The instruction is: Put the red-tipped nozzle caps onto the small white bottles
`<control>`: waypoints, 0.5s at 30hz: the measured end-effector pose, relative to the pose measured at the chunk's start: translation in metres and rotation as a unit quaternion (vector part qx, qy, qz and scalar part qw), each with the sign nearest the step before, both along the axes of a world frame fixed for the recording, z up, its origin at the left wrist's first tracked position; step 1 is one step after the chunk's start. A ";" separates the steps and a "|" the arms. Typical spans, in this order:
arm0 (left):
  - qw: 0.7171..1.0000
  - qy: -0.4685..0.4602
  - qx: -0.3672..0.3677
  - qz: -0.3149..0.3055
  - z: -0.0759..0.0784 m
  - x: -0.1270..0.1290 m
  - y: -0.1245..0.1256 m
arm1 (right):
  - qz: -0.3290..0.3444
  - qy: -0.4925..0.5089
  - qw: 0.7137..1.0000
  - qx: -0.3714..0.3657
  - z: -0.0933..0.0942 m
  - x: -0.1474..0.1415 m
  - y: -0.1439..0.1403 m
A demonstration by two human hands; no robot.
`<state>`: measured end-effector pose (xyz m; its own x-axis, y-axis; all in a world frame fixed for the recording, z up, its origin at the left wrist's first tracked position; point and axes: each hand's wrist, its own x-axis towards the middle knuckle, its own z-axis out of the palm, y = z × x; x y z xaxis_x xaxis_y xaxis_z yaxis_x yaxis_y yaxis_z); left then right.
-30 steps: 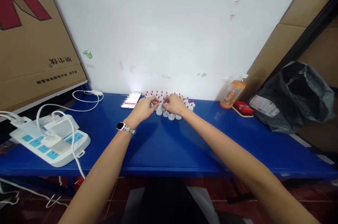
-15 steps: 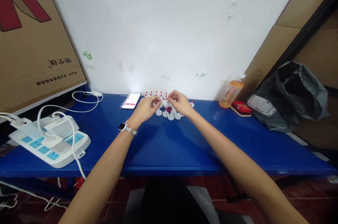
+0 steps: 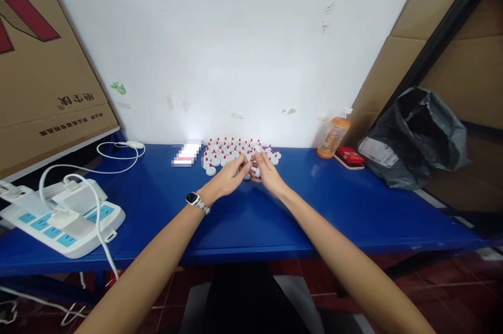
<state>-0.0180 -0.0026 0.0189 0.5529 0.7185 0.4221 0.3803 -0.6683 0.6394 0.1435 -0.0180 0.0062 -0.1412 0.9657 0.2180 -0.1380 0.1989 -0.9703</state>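
Pinching one small white cap (image 3: 254, 170) together, the left hand (image 3: 228, 180) and right hand (image 3: 268, 176) meet at the cap cluster's (image 3: 236, 149) six o'clock edge.

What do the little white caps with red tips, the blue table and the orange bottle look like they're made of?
The white caps look like moulded plastic: uniform shape, matte white, red tips. The blue table appears to be painted metal or laminate; its glossy top reflects light, so I cannot tell which. The orange bottle seems clear plastic, with the drink's colour showing through.
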 end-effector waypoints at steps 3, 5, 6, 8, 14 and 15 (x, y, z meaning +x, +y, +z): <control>1.000 0.013 -0.016 -0.009 -0.003 0.004 -0.003 | -0.002 0.005 1.000 -0.003 -0.001 -0.001 -0.001; 1.000 0.021 -0.017 -0.016 -0.005 0.005 -0.005 | -0.011 0.011 1.000 0.001 -0.001 -0.001 -0.002; 0.999 0.026 -0.011 -0.021 -0.005 0.005 -0.007 | -0.017 0.016 1.000 0.003 -0.001 0.000 -0.003; 0.999 0.036 0.014 -0.035 -0.005 0.006 -0.010 | -0.023 0.022 0.999 0.005 0.001 0.001 -0.006; 0.988 0.045 0.144 0.024 -0.001 0.009 -0.015 | 0.042 -0.043 0.998 0.005 0.005 0.006 -0.019; 0.985 0.049 0.159 0.033 0.000 0.009 -0.015 | 0.054 -0.038 0.998 -0.005 0.006 0.006 -0.021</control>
